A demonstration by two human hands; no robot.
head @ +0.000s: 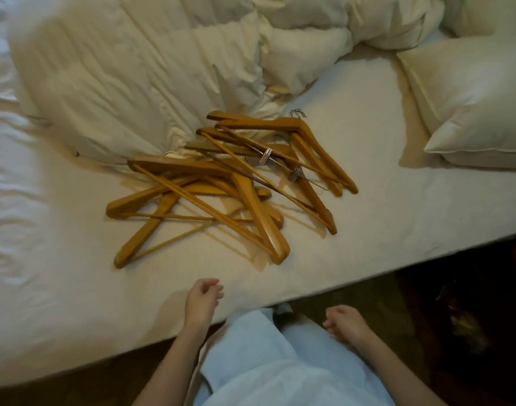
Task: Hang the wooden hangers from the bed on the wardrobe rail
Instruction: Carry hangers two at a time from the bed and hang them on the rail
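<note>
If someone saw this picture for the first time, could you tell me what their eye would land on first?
Most likely the tangled pile of wooden hangers in the middle of the white bed, honey-brown against pale sheets. Next, the rumpled duvet bunched behind the pile and the pillow at right. Near the bottom, the left hand and right hand hover empty.

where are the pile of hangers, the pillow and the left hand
pile of hangers (221, 197): head view, wood where hangers cross
pillow (473, 104): head view, middle of its face
left hand (202, 297): head view, back of the hand

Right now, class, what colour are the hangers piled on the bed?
Honey-brown wooden hangers, head view.
</note>
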